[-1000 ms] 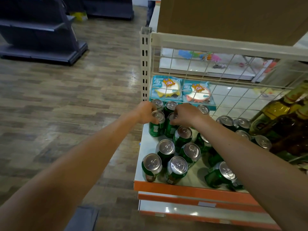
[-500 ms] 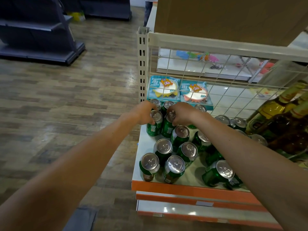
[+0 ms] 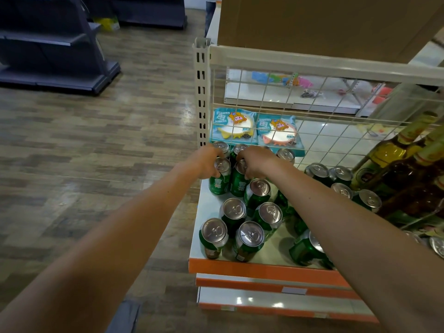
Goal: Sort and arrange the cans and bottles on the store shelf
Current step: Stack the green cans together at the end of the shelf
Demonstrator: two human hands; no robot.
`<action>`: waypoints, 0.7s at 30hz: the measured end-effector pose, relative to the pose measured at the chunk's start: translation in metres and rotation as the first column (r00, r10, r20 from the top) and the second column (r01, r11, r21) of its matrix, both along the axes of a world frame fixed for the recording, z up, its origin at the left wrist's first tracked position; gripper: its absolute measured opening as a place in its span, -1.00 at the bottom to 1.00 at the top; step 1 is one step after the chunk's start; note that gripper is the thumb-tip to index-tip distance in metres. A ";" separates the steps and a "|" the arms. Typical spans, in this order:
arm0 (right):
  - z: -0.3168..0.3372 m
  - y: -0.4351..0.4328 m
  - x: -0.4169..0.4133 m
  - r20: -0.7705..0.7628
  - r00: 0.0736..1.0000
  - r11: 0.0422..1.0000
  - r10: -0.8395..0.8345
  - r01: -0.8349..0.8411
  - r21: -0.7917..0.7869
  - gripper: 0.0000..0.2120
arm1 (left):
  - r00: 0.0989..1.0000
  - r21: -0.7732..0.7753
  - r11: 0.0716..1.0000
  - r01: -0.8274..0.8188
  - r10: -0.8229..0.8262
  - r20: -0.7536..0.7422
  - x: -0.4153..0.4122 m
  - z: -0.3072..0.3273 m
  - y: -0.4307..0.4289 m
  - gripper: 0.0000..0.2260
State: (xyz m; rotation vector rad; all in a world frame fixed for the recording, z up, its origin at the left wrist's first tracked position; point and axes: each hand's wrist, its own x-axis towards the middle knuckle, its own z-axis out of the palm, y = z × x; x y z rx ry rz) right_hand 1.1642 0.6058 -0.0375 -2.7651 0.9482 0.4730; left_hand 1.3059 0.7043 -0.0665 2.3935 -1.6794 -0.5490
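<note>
Head view: both arms are reaching forward to the back left corner of the shelf (image 3: pixel 264 269). The left hand (image 3: pixel 204 164) is curling its fingers round the top of a green can, the left can (image 3: pixel 219 182), and gripping it. The right hand (image 3: pixel 257 162) is gripping the right can (image 3: pixel 239 185) in the same way, from above, with its fingers wrapping the rim. These two cans are standing upright, side by side and just about touching. They are in front of a back row (image 3: pixel 286 155), three cans showing, that is lining up against the wire grid (image 3: pixel 312 116).

Nearer the front, five more upright cans (image 3: pixel 234 210) are clustering loosely, not forming a neat row. One tipped can (image 3: pixel 305 249) is lying tilted under the right forearm. To the right, four further cans (image 3: pixel 318 171) are standing near the bottles (image 3: pixel 386 152), which are showing at the right edge.

Behind the grid two teal packets (image 3: pixel 234 126) are lying flat. A cardboard box (image 3: pixel 312 20) is showing above the grid's top rail. A wood-pattern floor (image 3: pixel 96 164) is spreading out to the left.
</note>
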 end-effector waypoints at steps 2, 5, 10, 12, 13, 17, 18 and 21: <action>-0.001 0.001 0.000 -0.001 1.000 1.000 -0.001 0.001 -0.014 -0.53 | 1.000 -0.002 1.000 0.004 -0.004 0.010 -0.001 0.001 0.001 -0.41; -0.003 0.002 -0.001 -0.008 1.000 1.000 -0.008 0.008 -0.029 -0.55 | 0.999 0.027 1.000 0.005 -0.006 0.038 -0.006 0.003 0.001 -0.46; -0.002 0.008 0.000 -0.015 1.000 0.999 -0.020 0.019 -0.043 -0.58 | 0.954 0.118 0.992 0.036 -0.070 0.292 -0.027 0.017 -0.003 -0.73; 0.000 0.011 0.001 0.004 1.000 0.998 -0.030 0.030 -0.050 -0.63 | 0.947 0.114 0.993 0.034 -0.069 0.315 -0.032 0.021 -0.005 -0.76; 0.001 0.012 0.001 0.009 0.999 0.998 -0.035 0.036 -0.053 -0.66 | 0.952 0.106 0.994 0.028 -0.059 0.301 -0.033 0.022 -0.005 -0.77; 0.002 0.018 0.001 0.030 0.997 0.996 -0.075 0.077 -0.055 -0.71 | 0.968 0.066 0.998 -0.002 -0.014 0.250 -0.031 0.023 -0.002 -0.80; 0.003 0.019 0.001 0.037 0.995 0.995 -0.090 0.091 -0.046 -0.73 | 0.969 0.065 0.998 -0.004 -0.012 0.246 -0.031 0.023 -0.002 -0.81; 0.002 0.019 0.002 0.057 0.991 0.992 -0.124 0.125 -0.022 -0.78 | 0.974 0.090 0.996 -0.015 -0.006 0.228 -0.031 0.023 -0.003 -0.83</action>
